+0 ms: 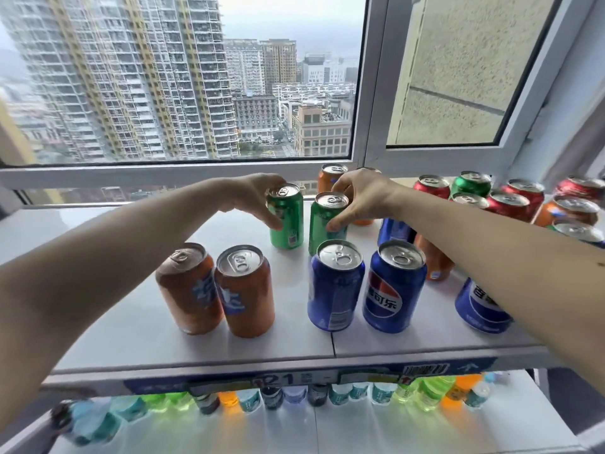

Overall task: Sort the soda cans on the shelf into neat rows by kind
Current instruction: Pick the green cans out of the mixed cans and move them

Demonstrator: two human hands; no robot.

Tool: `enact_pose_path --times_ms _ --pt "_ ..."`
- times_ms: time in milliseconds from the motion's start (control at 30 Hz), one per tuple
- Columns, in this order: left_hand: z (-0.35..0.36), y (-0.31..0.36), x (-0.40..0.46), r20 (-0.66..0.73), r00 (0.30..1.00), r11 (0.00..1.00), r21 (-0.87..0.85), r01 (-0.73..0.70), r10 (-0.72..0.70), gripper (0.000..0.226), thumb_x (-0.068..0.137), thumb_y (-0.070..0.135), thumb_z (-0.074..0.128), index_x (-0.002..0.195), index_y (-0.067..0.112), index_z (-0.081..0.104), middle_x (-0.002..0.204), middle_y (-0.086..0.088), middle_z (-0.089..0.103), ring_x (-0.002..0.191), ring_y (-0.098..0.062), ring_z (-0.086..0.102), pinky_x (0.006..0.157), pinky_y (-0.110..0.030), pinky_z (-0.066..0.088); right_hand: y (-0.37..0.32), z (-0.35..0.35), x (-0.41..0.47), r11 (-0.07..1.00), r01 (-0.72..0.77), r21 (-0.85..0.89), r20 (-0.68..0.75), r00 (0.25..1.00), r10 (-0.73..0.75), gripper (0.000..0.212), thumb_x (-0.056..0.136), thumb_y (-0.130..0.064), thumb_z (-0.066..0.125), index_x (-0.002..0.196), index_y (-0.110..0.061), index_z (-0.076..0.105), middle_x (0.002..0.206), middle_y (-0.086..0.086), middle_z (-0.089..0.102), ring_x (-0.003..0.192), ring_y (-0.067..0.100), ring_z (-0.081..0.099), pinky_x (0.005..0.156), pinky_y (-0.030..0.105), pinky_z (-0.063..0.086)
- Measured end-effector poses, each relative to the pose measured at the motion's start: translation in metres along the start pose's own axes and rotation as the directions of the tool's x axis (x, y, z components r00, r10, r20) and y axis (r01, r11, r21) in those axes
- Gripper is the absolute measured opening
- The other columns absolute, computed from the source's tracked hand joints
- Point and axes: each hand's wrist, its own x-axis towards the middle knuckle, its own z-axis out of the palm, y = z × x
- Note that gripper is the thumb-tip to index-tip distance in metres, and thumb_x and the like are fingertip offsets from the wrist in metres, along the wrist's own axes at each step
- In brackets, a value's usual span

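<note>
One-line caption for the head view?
Both hands grip upright green cans behind paired orange and blue cans.

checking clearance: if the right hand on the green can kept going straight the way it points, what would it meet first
Probably the other green can, held by the left hand. The right hand grips its green can and points left across the shelf; a gap separates the cans. Depth is uncertain.

The soda cans (335, 286) are metal, their painted sides glossy in orange, blue, green and red, with bare silvery lids (339, 254) that have a dull brushed sheen (pull tabs included). The shelf (147, 326) is a smooth, matt pale surface. Along its front edge runs a printed label strip (278, 379), blurred. Below, the bottles (432, 393) look like clear, shiny plastic. The window frame (183, 175) is smooth and grey.
</note>
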Motion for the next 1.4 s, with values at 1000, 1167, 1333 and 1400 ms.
enact_pose_path --times_ms 1000,1167,1333,1400 --pt "-0.085 -0.010 -0.221 -0.625 0.759 0.952 -0.305 -0.024 -0.181 0.103 0.032 0.030 0.088 0.125 0.009 0.051 0.112 -0.002 0.065 0.101 -0.020 0.063 0.064 -0.024 0.057 -0.178 -0.003 -0.037 0.927 0.117 0.355 -0.162 0.985 -0.062 0.102 0.033 -0.040 0.091 0.125 -0.010 0.058 0.118 0.007 0.064 0.100 0.024 0.064 0.075 0.031 0.059" --pt "-0.088 -0.041 -0.279 -0.630 0.742 0.950 -0.311 0.027 -0.228 0.083 0.044 0.020 0.093 0.117 0.013 0.054 0.106 0.000 0.065 0.097 -0.018 0.064 0.066 -0.026 0.058 -0.232 0.022 -0.052 0.926 0.184 0.331 -0.163 0.977 -0.136 0.092 0.035 -0.040 0.090 0.116 -0.007 0.062 0.108 0.007 0.067 0.090 0.020 0.067 0.059 0.025 0.055" --pt "-0.095 -0.083 -0.312 -0.611 0.748 0.940 -0.338 0.048 -0.258 0.084 0.042 0.020 0.094 0.116 0.012 0.054 0.107 -0.001 0.066 0.098 -0.020 0.064 0.068 -0.030 0.060 -0.276 0.060 -0.055 0.934 0.162 0.320 -0.142 0.982 -0.121 0.085 0.043 -0.038 0.092 0.116 -0.007 0.062 0.105 0.008 0.068 0.086 0.020 0.068 0.060 0.025 0.057" --pt "-0.098 -0.104 -0.321 -0.593 0.764 0.941 -0.335 0.054 -0.255 0.082 0.042 0.020 0.094 0.113 0.013 0.055 0.106 -0.001 0.066 0.098 -0.020 0.064 0.065 -0.029 0.059 -0.290 0.081 -0.051 0.940 0.133 0.313 -0.131 0.987 -0.096 0.087 0.045 -0.038 0.092 0.120 -0.008 0.059 0.109 0.009 0.066 0.090 0.022 0.067 0.061 0.025 0.057"
